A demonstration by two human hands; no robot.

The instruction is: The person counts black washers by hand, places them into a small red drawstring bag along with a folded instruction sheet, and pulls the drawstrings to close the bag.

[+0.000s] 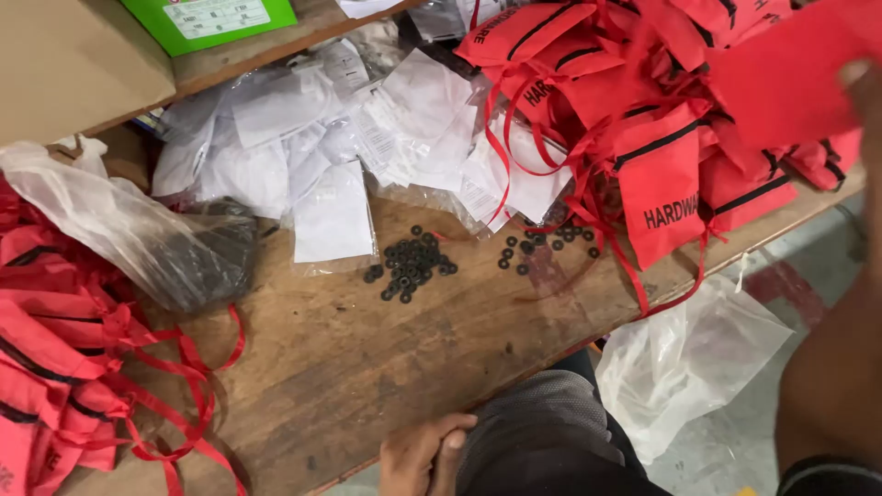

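— Red drawstring pouch, blurred, sits high at the right of the view, above the heap; the right hand is at its edge, fingers seemingly closed on the cloth, though the blur leaves the grip itself hard to read; the forearm runs down the right border.

— And the other hand?

— The left hand rests at the near edge of the wooden table, fingers curled loosely together, holding nothing, just beside the person's dark-clad knee.

— What crowds the bench?

— A pile of red pouches with black zips covers the far right corner, ribbons trailing over the edge; a second pile of red pouches fills the left side, its ribbons looping onto the wood; between them lie white paper slips in clear sleeves, spread across the back; a clear plastic bag with dark contents lies at the left, touching the slips.

— Anything loose?

— Black washers in a tight cluster at mid-table, and a smaller scatter of washers just to its right, near the ribbon ends; a cardboard box and a green carton stand at the far left.

— Where is there room?

— The bare wood nearest the person, from the washers down to the front edge; the table edge runs diagonally, and below it at the right an empty clear bag lies on the floor.
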